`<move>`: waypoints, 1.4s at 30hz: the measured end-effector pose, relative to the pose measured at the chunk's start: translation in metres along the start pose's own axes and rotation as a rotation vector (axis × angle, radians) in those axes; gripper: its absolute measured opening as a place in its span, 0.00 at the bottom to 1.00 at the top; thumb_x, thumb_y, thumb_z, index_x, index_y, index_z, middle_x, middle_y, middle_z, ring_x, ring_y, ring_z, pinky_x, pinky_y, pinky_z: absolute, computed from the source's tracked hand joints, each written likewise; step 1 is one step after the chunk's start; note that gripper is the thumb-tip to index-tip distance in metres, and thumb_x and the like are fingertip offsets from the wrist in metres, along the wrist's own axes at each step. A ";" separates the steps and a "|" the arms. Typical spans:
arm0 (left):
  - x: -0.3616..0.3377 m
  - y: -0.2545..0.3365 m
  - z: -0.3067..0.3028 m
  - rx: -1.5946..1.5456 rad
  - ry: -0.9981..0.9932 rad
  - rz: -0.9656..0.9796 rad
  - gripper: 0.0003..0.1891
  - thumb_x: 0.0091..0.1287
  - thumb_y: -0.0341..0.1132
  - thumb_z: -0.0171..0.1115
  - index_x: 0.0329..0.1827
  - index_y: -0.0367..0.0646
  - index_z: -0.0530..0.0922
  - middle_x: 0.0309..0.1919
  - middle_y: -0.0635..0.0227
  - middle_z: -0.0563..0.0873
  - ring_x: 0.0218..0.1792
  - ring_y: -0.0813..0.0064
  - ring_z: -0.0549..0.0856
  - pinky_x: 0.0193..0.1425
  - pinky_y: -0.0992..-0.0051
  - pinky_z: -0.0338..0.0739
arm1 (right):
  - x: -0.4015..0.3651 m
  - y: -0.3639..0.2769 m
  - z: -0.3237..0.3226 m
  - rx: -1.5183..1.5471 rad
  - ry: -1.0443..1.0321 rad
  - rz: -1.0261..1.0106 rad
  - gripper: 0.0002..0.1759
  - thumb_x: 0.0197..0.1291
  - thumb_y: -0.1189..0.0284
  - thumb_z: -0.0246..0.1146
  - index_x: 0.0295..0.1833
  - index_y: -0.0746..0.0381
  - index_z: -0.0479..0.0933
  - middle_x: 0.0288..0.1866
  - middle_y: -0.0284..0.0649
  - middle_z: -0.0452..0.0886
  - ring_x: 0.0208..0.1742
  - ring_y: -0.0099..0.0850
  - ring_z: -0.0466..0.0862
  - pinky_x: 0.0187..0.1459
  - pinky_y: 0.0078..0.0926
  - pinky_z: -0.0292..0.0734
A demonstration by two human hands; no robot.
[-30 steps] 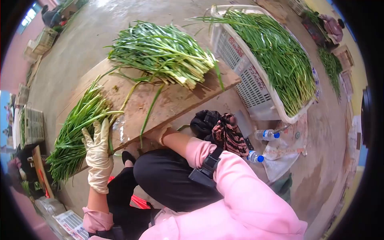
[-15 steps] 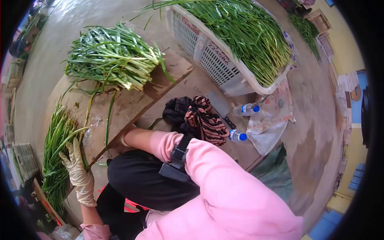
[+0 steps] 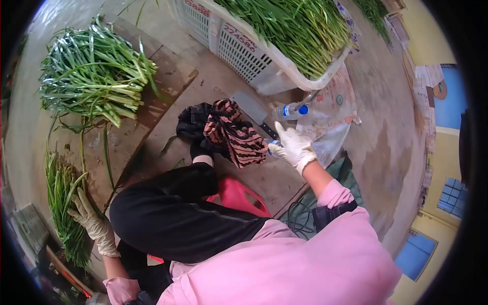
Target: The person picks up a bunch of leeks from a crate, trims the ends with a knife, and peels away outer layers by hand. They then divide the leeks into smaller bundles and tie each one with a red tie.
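My left hand (image 3: 90, 218), in a pale glove, rests with its fingers apart against a bundle of green stalks (image 3: 62, 203) at the left end of a wooden board (image 3: 147, 112). A larger pile of stalks (image 3: 96, 76) lies farther up the board. My right hand (image 3: 293, 147), gloved too, is stretched out over the floor beside a water bottle (image 3: 273, 147), which it partly hides; whether it grips the bottle is unclear. A cleaver (image 3: 252, 112) with a black handle lies just beyond, near a second bottle (image 3: 292, 111).
A white plastic crate (image 3: 264, 66) full of green stalks stands at the top. A bunched patterned cloth (image 3: 236, 134) lies mid-floor. Near my legs is a red stool (image 3: 241, 195). A white sack (image 3: 330, 109) and a green sheet (image 3: 345, 178) lie to the right.
My right arm has swung from near the board out to the right, by the bottles. The view has shifted, so the crate and board appear farther left. My left hand stays at the bundle.
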State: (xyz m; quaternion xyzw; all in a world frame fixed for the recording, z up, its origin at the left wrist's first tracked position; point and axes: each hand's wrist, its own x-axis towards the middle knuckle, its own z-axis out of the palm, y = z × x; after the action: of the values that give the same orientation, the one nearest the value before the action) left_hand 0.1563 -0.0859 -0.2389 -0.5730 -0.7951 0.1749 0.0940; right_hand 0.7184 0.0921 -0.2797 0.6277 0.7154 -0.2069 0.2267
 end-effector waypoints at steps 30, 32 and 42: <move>-0.040 -0.008 -0.099 -0.453 -0.224 -0.065 0.35 0.67 0.27 0.63 0.79 0.50 0.64 0.79 0.58 0.62 0.79 0.57 0.59 0.81 0.61 0.47 | 0.169 0.228 0.054 0.253 0.351 0.302 0.19 0.61 0.60 0.61 0.53 0.59 0.84 0.47 0.49 0.87 0.48 0.47 0.87 0.49 0.42 0.80; -0.037 -0.005 -0.114 -0.377 -0.258 -0.090 0.33 0.69 0.27 0.61 0.78 0.50 0.64 0.78 0.57 0.63 0.79 0.58 0.59 0.80 0.62 0.49 | 0.192 0.228 0.069 0.156 0.360 0.339 0.18 0.62 0.63 0.61 0.52 0.60 0.83 0.49 0.48 0.87 0.49 0.46 0.87 0.50 0.42 0.80; -0.041 -0.032 -0.116 -1.027 -0.194 -0.337 0.21 0.78 0.31 0.53 0.72 0.37 0.71 0.71 0.62 0.74 0.72 0.70 0.70 0.77 0.70 0.60 | 0.079 0.172 0.064 -0.052 0.143 0.072 0.12 0.60 0.65 0.59 0.41 0.60 0.84 0.42 0.51 0.86 0.45 0.53 0.85 0.46 0.50 0.78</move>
State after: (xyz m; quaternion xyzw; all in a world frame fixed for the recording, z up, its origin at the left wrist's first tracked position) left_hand 0.1825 -0.1142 -0.1177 -0.3911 -0.8642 -0.2012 -0.2446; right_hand 0.8849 0.1404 -0.3794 0.6601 0.7118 -0.1347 0.1986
